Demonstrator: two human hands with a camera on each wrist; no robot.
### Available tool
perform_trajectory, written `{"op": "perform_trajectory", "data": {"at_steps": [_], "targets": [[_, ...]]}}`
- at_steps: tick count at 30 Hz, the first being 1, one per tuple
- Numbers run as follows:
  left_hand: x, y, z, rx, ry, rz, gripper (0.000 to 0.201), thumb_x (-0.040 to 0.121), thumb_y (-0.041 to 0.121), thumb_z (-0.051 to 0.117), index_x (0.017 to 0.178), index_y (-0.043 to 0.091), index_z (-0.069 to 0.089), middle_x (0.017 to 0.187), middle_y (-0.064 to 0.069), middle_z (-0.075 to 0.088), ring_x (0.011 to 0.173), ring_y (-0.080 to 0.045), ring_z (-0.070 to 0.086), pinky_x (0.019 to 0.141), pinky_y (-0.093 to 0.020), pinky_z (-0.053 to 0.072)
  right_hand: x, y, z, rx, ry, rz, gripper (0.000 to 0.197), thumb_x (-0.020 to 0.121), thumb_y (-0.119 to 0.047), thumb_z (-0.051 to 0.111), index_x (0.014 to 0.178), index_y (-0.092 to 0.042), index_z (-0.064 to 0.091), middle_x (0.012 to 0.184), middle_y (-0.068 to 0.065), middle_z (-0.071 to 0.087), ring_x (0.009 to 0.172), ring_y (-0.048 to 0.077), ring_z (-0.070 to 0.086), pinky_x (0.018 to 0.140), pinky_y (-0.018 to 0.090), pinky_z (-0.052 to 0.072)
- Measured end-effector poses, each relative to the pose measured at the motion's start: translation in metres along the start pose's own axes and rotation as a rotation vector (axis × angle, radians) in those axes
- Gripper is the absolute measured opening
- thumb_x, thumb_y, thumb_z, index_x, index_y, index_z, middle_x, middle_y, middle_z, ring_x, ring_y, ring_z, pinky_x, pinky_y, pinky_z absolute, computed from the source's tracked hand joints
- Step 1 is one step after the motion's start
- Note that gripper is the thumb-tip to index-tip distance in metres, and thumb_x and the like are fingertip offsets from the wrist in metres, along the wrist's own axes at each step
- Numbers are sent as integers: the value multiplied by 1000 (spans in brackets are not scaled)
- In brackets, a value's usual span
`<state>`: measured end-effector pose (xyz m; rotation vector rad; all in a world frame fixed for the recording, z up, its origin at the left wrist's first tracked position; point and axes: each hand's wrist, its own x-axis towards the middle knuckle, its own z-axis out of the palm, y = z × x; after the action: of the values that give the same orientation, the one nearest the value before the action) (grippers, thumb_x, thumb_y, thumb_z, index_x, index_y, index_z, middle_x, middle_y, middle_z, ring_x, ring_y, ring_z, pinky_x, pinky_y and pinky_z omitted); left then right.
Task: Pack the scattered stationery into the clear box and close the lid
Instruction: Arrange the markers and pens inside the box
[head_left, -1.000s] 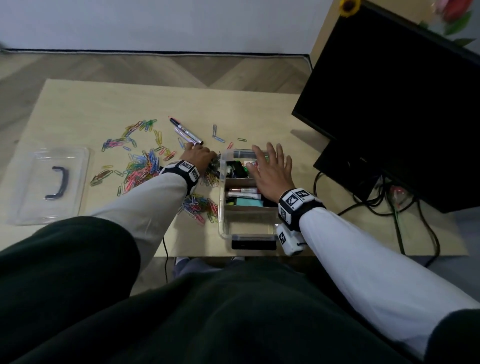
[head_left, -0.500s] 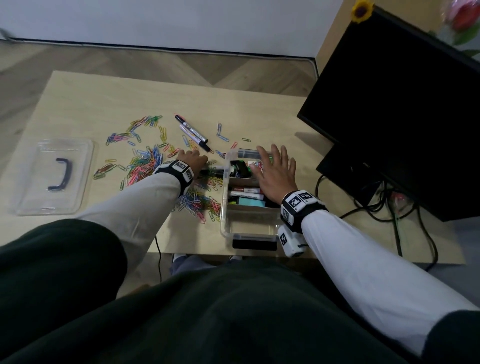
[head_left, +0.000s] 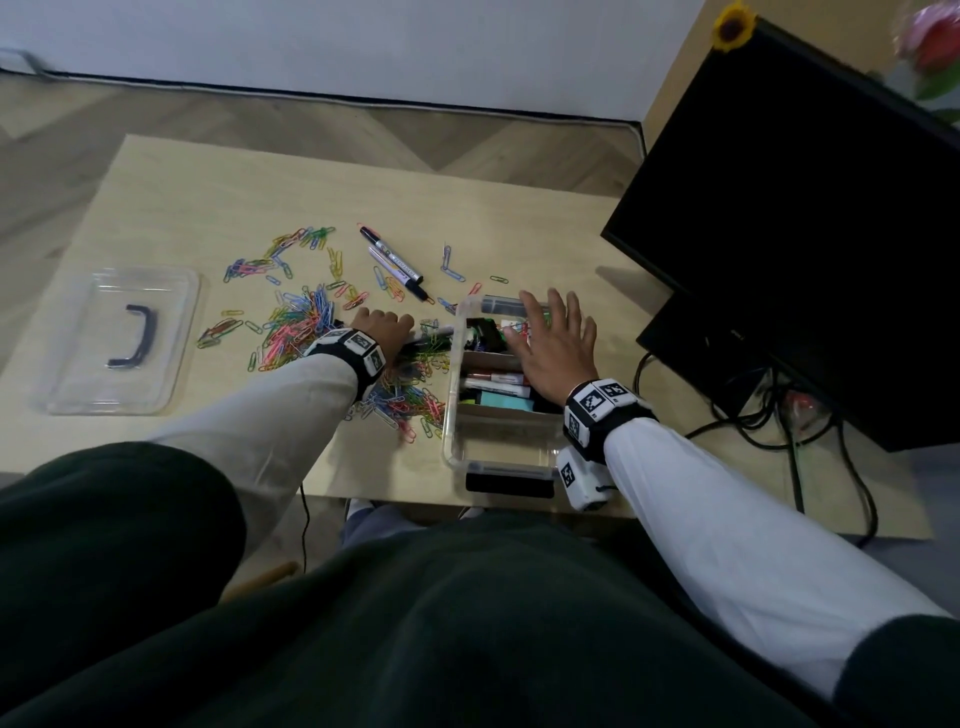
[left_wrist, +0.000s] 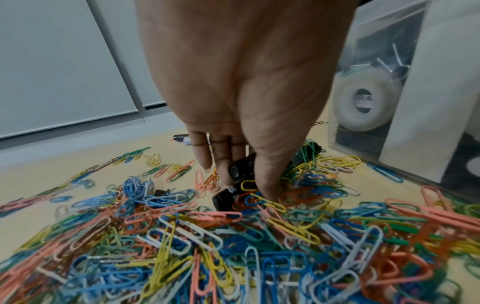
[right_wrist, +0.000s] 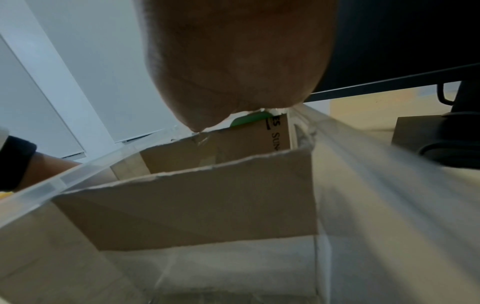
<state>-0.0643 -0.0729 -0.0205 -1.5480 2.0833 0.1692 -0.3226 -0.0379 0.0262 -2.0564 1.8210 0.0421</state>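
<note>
Both hands are seen low over a pale wooden table (head_left: 218, 197), on either side of a clear box (head_left: 457, 431). Flat and wide open, with fingers spread and straight, the right hand (head_left: 556, 343) is laid across the far half of the clear box, holding nothing. To the left of the box, the left hand (head_left: 382, 332) is pressed down into a heap of coloured paper clips (head_left: 296, 332), its fingers curled around two black markers (left_wrist: 239, 170); the thumb tip is buried among the clips.

Cardboard dividers (right_wrist: 197, 205) split the clear box into compartments. The compartment nearest the viewer is seen bare. In the middle one, several pens and a teal block (head_left: 506, 401) are lain side by side. In the far one, dark items and a white roll of tape (left_wrist: 366, 102) are seen through the wall, partly hidden by the right hand.

Left of the box, paper clips are scattered widely across the table, thickest just beside its left wall. Beyond the left hand, two more markers (head_left: 395, 262) are laid side by side among the clips. Far to the left of the box, well apart from it, the clear lid (head_left: 171, 332) with a dark handle is laid flat near the table edge. To the right of the box a black monitor (head_left: 810, 197) is stood, with cables (head_left: 779, 415) trailing below it.
</note>
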Motion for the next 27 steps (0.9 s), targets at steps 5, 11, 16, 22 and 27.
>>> {"op": "perform_trajectory", "data": {"at_steps": [5, 11, 16, 22, 27], "targets": [[-3, 1, -3, 33, -88, -28, 44, 89, 28, 65, 128, 13, 50, 126, -13, 52, 119, -33, 50, 101, -43, 37, 0, 0, -1, 6, -14, 1, 65, 101, -62, 21, 157, -34, 7, 167, 7, -5, 152, 29, -15, 121, 57, -4], [-10, -7, -4, -193, -124, -74, 50, 88, 53, 60, 117, 13, 54, 117, -11, 58, 111, -31, 55, 97, -42, 38, 0, 2, -2, 7, -21, -5, 65, 101, -61, 22, 158, -34, 6, 167, 7, -5, 152, 29, -14, 120, 57, -2], [-24, -19, -20, -402, -291, -74, 37, 93, 47, 57, 91, 10, 54, 87, -9, 58, 76, -25, 54, 70, -30, 43, 0, 1, -3, 29, -12, -1, 64, 101, -61, 22, 157, -34, 9, 167, 6, -2, 152, 29, -12, 120, 58, 0], [-51, -34, -40, -531, -376, -186, 37, 97, 34, 56, 68, 11, 56, 51, 0, 55, 42, -13, 49, 47, -20, 39, 0, 1, -3, 66, -7, -1, 63, 101, -62, 24, 157, -34, 14, 167, 6, 1, 153, 28, -10, 119, 58, -1], [-67, -41, -60, -697, -373, -224, 37, 97, 38, 54, 79, 7, 63, 50, 0, 55, 43, -14, 48, 44, -19, 39, 1, 2, -8, 146, -18, 5, 59, 102, -58, 29, 155, -35, 20, 166, 5, 6, 153, 27, -8, 120, 57, 1]]}}
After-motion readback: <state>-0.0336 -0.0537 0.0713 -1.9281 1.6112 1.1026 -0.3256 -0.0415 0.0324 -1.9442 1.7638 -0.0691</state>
